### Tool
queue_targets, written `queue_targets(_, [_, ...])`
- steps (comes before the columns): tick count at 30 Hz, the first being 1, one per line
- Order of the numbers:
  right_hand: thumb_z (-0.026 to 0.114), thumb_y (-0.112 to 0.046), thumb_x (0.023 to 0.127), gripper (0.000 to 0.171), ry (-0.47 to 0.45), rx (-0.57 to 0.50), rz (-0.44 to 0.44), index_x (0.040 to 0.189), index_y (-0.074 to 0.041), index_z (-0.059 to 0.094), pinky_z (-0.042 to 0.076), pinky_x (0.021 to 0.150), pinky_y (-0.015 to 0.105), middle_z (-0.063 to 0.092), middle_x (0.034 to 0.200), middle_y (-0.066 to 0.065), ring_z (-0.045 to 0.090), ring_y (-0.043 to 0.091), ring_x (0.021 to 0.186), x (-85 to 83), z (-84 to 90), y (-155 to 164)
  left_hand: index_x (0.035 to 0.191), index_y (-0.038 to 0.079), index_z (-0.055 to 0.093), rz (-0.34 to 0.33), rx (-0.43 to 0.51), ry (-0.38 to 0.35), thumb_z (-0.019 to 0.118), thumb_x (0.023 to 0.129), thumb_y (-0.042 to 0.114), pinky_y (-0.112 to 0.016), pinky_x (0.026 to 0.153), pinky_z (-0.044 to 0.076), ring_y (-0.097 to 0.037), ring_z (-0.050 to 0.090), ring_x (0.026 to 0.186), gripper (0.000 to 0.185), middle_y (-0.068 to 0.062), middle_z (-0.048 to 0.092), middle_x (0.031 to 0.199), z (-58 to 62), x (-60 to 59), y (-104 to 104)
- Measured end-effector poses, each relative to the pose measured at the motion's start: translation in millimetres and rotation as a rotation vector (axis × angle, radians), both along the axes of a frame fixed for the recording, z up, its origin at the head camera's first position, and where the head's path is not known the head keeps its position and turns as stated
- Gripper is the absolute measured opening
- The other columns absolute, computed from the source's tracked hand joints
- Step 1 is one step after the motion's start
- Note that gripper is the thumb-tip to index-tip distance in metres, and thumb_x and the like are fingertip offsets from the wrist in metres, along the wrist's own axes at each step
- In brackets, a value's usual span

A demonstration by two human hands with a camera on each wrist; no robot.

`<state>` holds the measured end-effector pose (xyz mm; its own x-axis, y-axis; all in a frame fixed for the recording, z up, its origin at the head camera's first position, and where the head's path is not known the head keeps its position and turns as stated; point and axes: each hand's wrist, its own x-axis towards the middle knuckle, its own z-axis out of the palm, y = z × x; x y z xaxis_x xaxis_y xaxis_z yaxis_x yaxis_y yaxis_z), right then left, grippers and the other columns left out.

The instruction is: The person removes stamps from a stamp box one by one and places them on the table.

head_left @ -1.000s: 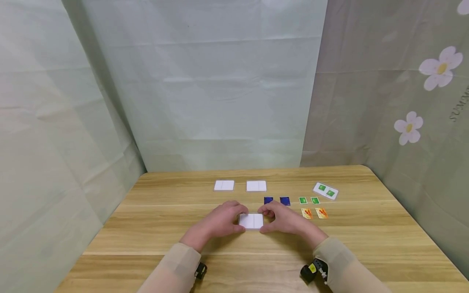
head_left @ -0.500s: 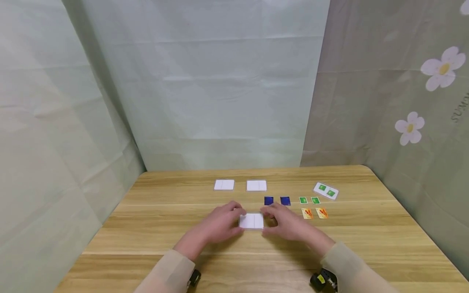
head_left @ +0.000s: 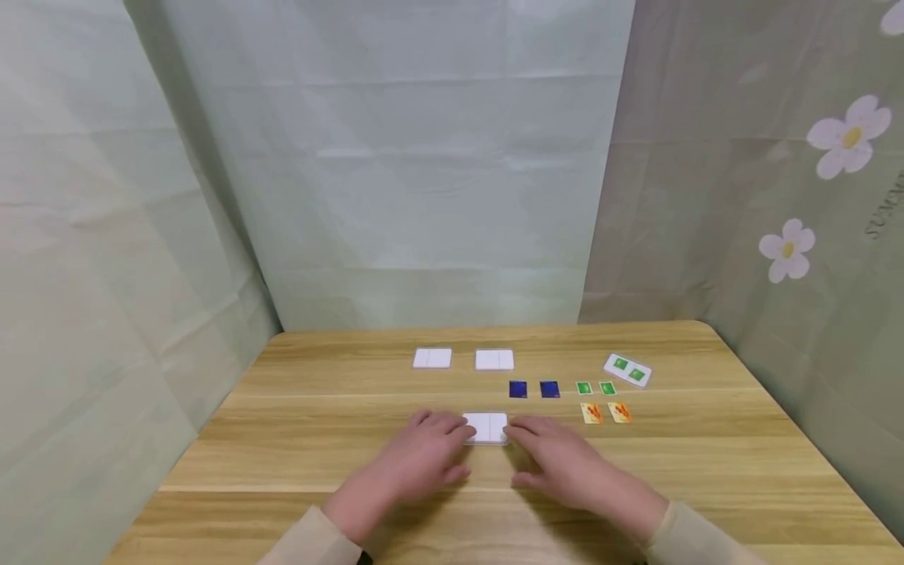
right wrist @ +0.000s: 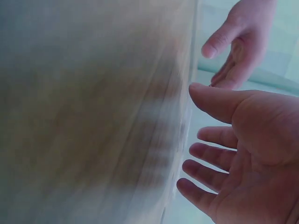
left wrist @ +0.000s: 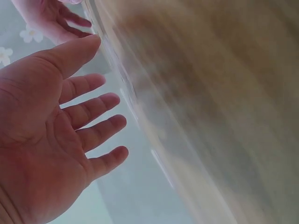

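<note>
While both hands hover low over the tabletop (head_left: 297, 439), the white two-part tile (head_left: 486, 428) lies flat between their fingertips, near the table's middle. Left hand (head_left: 424, 455) fingers spread and relaxed, gripping nothing; its tips sit just beside the tile's left edge. Right hand (head_left: 565, 463) likewise loose, holding nothing, tips by the tile's right edge. Contact with the tile: cannot tell. Behind it: two more white tiles (head_left: 432, 359), two blue cards (head_left: 518, 389), green cards (head_left: 584, 388), orange cards (head_left: 592, 412). Wrist views blurred; palms open.
</note>
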<state>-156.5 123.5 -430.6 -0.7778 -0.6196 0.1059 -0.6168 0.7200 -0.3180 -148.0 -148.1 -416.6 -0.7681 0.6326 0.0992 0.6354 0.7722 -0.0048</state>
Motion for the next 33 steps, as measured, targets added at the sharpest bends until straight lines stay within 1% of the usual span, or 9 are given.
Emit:
queue_targets(3, [0.089, -0.037, 0.096, 0.071, -0.002, 0.018, 0.019, 0.155, -0.008, 0.062, 0.045, 0.119, 0.061, 0.058, 0.160, 0.015, 0.054, 0.039, 0.146, 4.9, 0.8, -0.4, 0.147, 0.011, 0.067, -0.019, -0.026, 0.027, 0.082, 0.101, 0.041, -0.062, 0.120, 0.043, -0.031, 0.058, 0.143, 0.056, -0.010, 0.066, 0.150, -1.0, 5.4, 0.8])
queue_targets(6, [0.089, -0.039, 0.095, 0.071, 0.006, 0.027, 0.029, 0.154, -0.008, 0.063, 0.045, 0.119, 0.061, 0.058, 0.159, 0.015, 0.054, 0.039, 0.146, 7.6, 1.1, -1.2, 0.146, 0.013, 0.067, -0.029, -0.040, 0.047, 0.081, 0.102, 0.043, -0.063, 0.121, 0.042, -0.031, 0.058, 0.143, 0.056, -0.009, 0.067, 0.149, -3.5, 7.7, 2.0])
queue_targets(14, [0.086, -0.042, 0.097, 0.069, 0.016, 0.044, 0.039, 0.152, -0.006, 0.064, 0.045, 0.119, 0.060, 0.061, 0.156, 0.013, 0.055, 0.038, 0.145, 8.6, 0.1, -2.9, 0.142, 0.014, 0.069, -0.028, -0.034, 0.041, 0.082, 0.100, 0.042, -0.065, 0.121, 0.041, -0.031, 0.060, 0.141, 0.052, -0.007, 0.069, 0.145, -4.9, 11.4, 1.4])
queue_targets(22, [0.082, -0.044, 0.099, 0.069, 0.049, 0.059, 0.067, 0.153, -0.006, 0.063, 0.044, 0.120, 0.058, 0.061, 0.157, 0.013, 0.055, 0.037, 0.146, 2.5, -0.9, -8.8, 0.142, 0.012, 0.068, -0.009, -0.006, 0.026, 0.083, 0.100, 0.039, -0.066, 0.121, 0.041, -0.030, 0.060, 0.140, 0.052, -0.008, 0.069, 0.145, -5.9, 8.4, -4.2])
queue_targets(27, [0.082, -0.044, 0.100, 0.068, 0.066, 0.069, 0.087, 0.152, -0.005, 0.063, 0.045, 0.120, 0.058, 0.061, 0.156, 0.014, 0.056, 0.037, 0.146, -6.1, -0.3, -18.6, 0.145, 0.010, 0.067, 0.018, 0.024, -0.003, 0.085, 0.098, 0.037, -0.068, 0.121, 0.039, -0.032, 0.059, 0.141, 0.057, -0.011, 0.068, 0.147, -7.8, 2.2, -11.3])
queue_targets(33, [0.082, -0.044, 0.101, 0.066, 0.071, 0.091, 0.096, 0.151, -0.006, 0.064, 0.044, 0.122, 0.055, 0.062, 0.156, 0.013, 0.056, 0.036, 0.146, -16.9, 2.8, -37.4, 0.146, 0.007, 0.067, 0.060, 0.059, -0.021, 0.084, 0.099, 0.034, -0.070, 0.120, 0.038, -0.035, 0.060, 0.139, 0.057, -0.012, 0.069, 0.146, -9.4, -7.0, -23.5])
